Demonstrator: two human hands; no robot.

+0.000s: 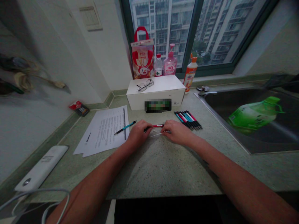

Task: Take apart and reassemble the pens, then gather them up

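Handling a red-and-black pen [158, 126], we pinched it between left grip [138, 132] and right grip [175, 131], the next move seemingly needing steadiness.

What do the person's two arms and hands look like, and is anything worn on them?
The left arm and right arm are bare as far as they show, without sleeves. The left hand and right hand wear no gloves; no watch is visible.

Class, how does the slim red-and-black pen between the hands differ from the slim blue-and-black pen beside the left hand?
The red-and-black pen has a red section; the blue-and-black pen, a blue one. Fingers partly hide the red-and-black pen, while the blue-and-black pen lies uncovered across the white printed paper's edge. Both have black parts.
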